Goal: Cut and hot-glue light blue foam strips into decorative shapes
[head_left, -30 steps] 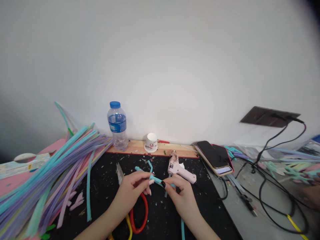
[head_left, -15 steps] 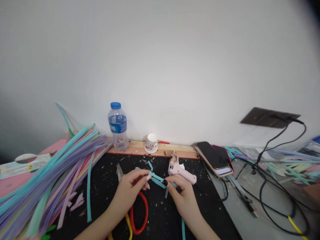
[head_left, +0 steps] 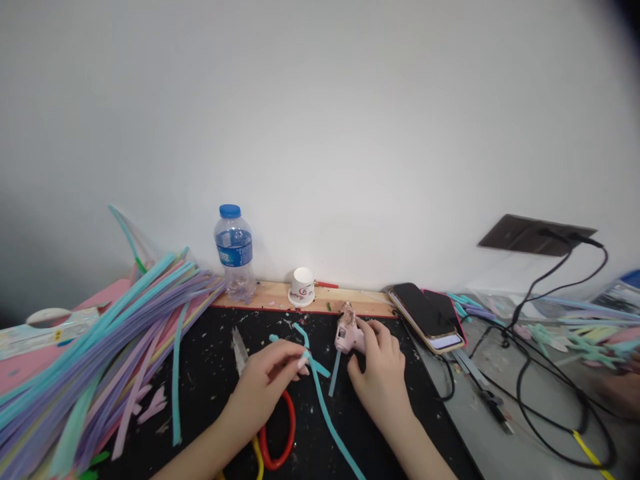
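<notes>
My left hand (head_left: 273, 373) pinches a turquoise pipe cleaner (head_left: 325, 407) between thumb and fingertips. Short bent ends stick out above the fingers, and one long tail runs down to the right over the black mat. My right hand (head_left: 380, 363) has its fingers curled over the handle of a pale pink glue gun (head_left: 347, 339), hiding most of it. A translucent glue stick (head_left: 335, 375) juts from the back of the gun toward me. Partly under my left wrist lie scissors (head_left: 291, 433) with red and yellow handles.
A thick bundle of pastel pipe cleaners (head_left: 115, 347) lies left. Behind the mat stand a water bottle (head_left: 234, 253) and a paper cup (head_left: 302, 287). Phones (head_left: 425, 310) and black cables (head_left: 523, 373) are at right; another person's hand (head_left: 620, 393) shows at the far right edge.
My right hand has let go of the pipe cleaner and moved right and up onto the glue gun's handle. The pipe cleaner's long tail now hangs free from my left hand, which stays put.
</notes>
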Demonstrator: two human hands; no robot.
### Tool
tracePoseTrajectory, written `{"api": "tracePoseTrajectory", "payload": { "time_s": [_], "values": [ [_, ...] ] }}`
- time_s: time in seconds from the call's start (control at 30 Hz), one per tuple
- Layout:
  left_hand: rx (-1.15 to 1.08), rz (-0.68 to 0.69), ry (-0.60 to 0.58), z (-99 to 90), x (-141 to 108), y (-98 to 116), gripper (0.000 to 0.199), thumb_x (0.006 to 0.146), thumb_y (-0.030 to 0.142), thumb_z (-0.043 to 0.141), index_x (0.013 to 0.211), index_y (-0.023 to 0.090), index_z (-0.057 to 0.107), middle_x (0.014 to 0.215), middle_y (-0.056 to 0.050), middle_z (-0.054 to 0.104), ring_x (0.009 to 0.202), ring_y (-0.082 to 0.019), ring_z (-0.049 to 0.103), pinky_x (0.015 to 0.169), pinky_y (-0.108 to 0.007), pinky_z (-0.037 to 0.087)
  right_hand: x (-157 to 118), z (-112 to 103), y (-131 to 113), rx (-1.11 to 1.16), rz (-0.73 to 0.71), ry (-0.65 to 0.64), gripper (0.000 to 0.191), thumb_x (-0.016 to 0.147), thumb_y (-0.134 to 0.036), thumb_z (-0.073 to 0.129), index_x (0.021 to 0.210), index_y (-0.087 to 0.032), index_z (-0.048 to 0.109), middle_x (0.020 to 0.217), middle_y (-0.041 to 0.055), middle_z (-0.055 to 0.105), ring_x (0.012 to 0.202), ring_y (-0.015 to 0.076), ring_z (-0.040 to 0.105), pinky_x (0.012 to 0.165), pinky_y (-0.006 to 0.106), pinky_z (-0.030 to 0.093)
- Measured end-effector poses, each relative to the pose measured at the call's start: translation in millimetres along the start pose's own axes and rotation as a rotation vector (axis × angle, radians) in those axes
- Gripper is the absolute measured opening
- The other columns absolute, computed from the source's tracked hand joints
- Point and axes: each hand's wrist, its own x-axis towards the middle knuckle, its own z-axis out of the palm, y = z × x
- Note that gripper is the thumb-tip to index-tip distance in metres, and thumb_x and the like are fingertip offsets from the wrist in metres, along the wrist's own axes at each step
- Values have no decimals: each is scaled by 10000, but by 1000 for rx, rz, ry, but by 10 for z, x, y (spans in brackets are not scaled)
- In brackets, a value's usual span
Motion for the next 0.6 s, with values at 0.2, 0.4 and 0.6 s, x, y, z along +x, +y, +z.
{"api": "tracePoseTrajectory", "payload": {
  "time_s": [0.2,0.4,0.6],
  "values": [
    [127,18,-297,80,-122,163,188,875,198,437,934,245,610,955,-10,660,910,-184,587,821,-259,416,90,51,152,-153,155,-119,531,677,-154,499,1208,-141,507,1038,138,577,937,315,509,725,393,398],
    [118,3,-257,106,-121,131,187,903,204,389,890,228,574,874,-4,645,846,-173,587,765,-238,409,167,42,288,126,163,-88,387,725,-195,496,1102,-148,571,1001,117,642,922,278,572,763,348,418],
    [222,0,33,24,-41,-3,121,869,218,447,851,208,566,779,-4,581,708,-172,539,664,-245,402,209,-2,283,580,220,-58,292,758,-311,546,992,-162,636,863,63,685,789,230,620,679,287,457]
  ]
}}
